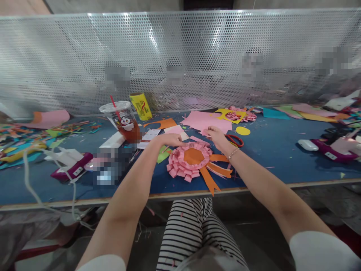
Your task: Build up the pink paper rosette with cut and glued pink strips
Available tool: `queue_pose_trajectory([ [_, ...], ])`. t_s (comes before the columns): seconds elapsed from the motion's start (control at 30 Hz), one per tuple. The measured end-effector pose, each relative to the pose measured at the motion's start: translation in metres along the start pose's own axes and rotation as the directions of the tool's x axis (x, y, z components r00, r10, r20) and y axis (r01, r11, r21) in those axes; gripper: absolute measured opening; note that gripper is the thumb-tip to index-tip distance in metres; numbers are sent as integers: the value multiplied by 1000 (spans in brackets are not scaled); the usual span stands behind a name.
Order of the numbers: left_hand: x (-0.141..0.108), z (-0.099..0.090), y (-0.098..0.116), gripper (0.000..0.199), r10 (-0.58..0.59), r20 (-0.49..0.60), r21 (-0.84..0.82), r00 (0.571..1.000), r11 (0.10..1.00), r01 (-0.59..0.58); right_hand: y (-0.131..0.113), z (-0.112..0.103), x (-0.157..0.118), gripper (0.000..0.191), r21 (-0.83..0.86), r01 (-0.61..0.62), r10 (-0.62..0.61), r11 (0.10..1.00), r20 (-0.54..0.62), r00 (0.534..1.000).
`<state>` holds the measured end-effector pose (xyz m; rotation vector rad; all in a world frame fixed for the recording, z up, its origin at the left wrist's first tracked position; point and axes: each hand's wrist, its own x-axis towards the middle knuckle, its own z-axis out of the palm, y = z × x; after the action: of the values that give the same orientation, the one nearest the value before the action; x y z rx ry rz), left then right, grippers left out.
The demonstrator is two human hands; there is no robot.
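A paper rosette (182, 163) with folded pink loops, an orange centre (194, 156) and forked orange tails (209, 180) lies flat before me. My left hand (170, 139) is at its upper left edge, fingers bent and drawn together; whatever they may hold is too small to make out. Just beyond the upper right edge, my right hand (216, 136) pinches a small bit of pink paper between thumb and fingertips. Behind that hand spread pink paper sheets (197, 119). Red-handled scissors (238, 141) lie right beside my right wrist, partly covered by it.
A plastic cup (124, 122) with a straw and a yellow can (141, 106) stand back left. Purple power strips (75, 165) with cables lie left and right. A yellow paper disc (243, 130) is right of the sheets. A perforated metal screen (197, 56) closes the table's back.
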<state>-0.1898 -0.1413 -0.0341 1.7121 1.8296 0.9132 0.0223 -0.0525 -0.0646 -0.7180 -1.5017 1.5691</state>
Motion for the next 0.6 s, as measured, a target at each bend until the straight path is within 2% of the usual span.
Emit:
queue_pose_trajectory([
  [0.03,0,-3,-2,28,-76,133,56,988,996,69,4,0,1,23,-44,-1,0,999,-10,1000],
  [0.1,0,-4,-3,30,-96,207,69,974,994,83,11,2,4,20,-161,41,-47,986,-39,998],
  [0.2,-1,-1,3,29,50,199,-5,979,999,-50,21,7,6,13,-336,195,-227,921,-57,972],
  [0.3,-6,2,13,33,42,249,-16,968,999,-39,27,10,7,12,-418,308,-355,854,-36,934],
  [0.37,-10,2,20,38,-17,229,-77,973,996,35,30,11,8,12,-439,330,-380,836,-29,924],
  [0.47,-15,3,26,47,-59,269,-175,961,979,109,31,12,8,12,-455,326,-371,829,-9,929],
  [0.53,-16,4,27,51,-44,274,-199,961,975,102,30,12,7,12,-458,320,-360,829,1,933],
  [0.6,-15,6,26,53,-24,233,-216,972,973,76,27,12,8,12,-447,309,-350,840,-11,937],
])
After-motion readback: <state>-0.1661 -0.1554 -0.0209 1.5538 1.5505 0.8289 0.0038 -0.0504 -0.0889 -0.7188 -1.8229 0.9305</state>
